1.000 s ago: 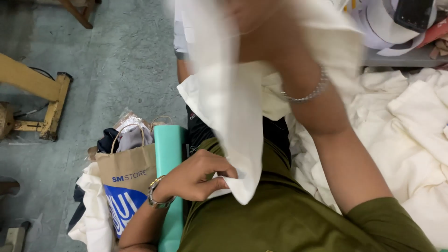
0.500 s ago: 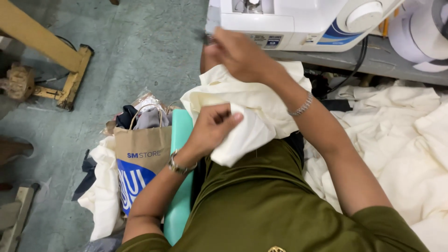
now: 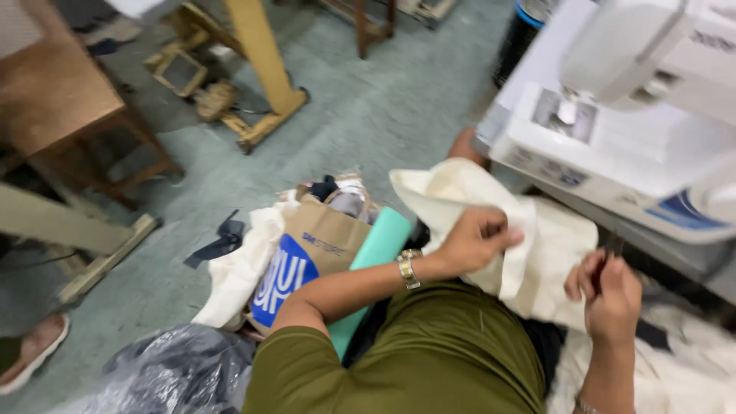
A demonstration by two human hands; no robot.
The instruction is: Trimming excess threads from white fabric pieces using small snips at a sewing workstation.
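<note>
While half a second ago the right hand was raised high, it now sits low at the right, right hand [image 3: 609, 287] pinching a small dark tool beside the cloth [image 3: 491, 238] on the lap. Left hand [image 3: 475, 238] is closed, gripping a fold of that cream cloth. A white sewing machine [image 3: 621, 146] stands far right; a paper bag [image 3: 310, 253] sits left.

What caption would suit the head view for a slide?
Left hand grips cream cloth on the lap while right hand pinches a small dark tool beside a white sewing machine.
</note>
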